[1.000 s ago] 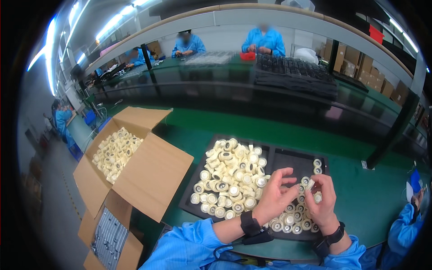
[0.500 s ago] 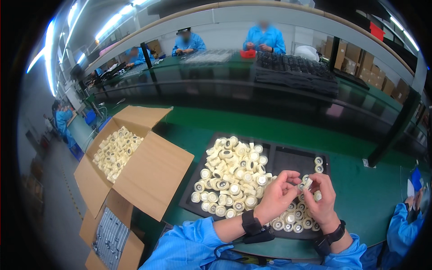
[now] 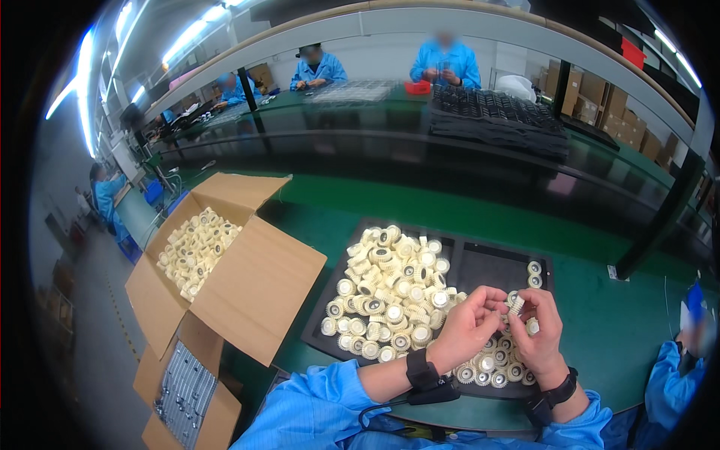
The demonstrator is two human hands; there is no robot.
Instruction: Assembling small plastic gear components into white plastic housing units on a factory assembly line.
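Against the frame 0.5 s earlier, both hands sit in nearly the same spot over the tray; the left hand (image 3: 474,324) has its fingers curled a little tighter toward the right hand (image 3: 541,331). Pile and box are unchanged.

The black tray (image 3: 480,262) lies on the green bench (image 3: 615,315), split into two compartments. The left compartment holds a heaped pile of cream gears (image 3: 390,292). The right compartment holds two gears at its far right corner and rows of gears (image 3: 487,369) at its near edge, partly under the hands.

An open cardboard box (image 3: 247,285) stands left of the tray, with more cream gears (image 3: 193,246) inside.

Left-hand fingers are bent, tips pressed together at the right hand's fingertips. The right hand pinches a gear (image 3: 516,304) between thumb and fingers, above the right compartment. Whether the left fingers touch that gear cannot be told.
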